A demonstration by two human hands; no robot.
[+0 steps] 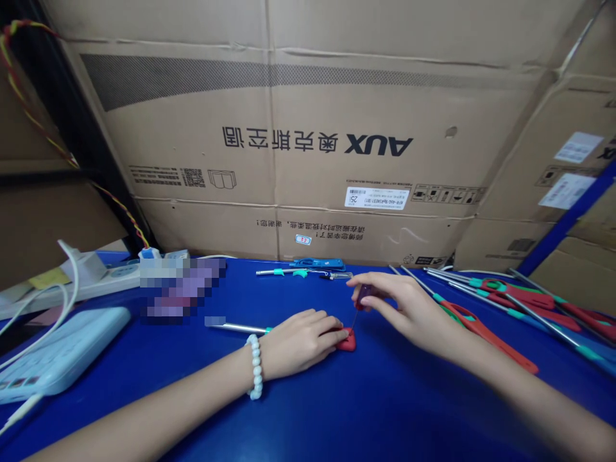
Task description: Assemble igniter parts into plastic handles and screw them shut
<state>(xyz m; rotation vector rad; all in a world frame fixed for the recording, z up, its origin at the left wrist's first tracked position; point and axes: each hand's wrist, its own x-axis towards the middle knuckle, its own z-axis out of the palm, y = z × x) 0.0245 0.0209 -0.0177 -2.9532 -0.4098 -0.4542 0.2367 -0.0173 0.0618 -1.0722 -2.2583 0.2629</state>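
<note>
My left hand (303, 345), with a pale beaded bracelet at the wrist, is closed over a red-handled rod and presses it on the blue table. The red handle end (347, 343) sticks out past the fingertips. On the hand's other side comes out the metal shaft (240, 327) with a teal collar; the middle part is hidden under the palm. In my right hand (402, 305), thumb and fingers pinch the dark purple handle of a screwdriver (366, 294). Its thin blade slants down, and the tip meets the red handle end.
Several red and green handled rods (495, 337) lie at the right. At the back are a blue handle piece (316, 264), a short rod (276, 272) and a pen (337, 276). A light blue power bank (62, 353) and a power strip (118, 277) with cables occupy the left. Cardboard (308, 96) walls the back.
</note>
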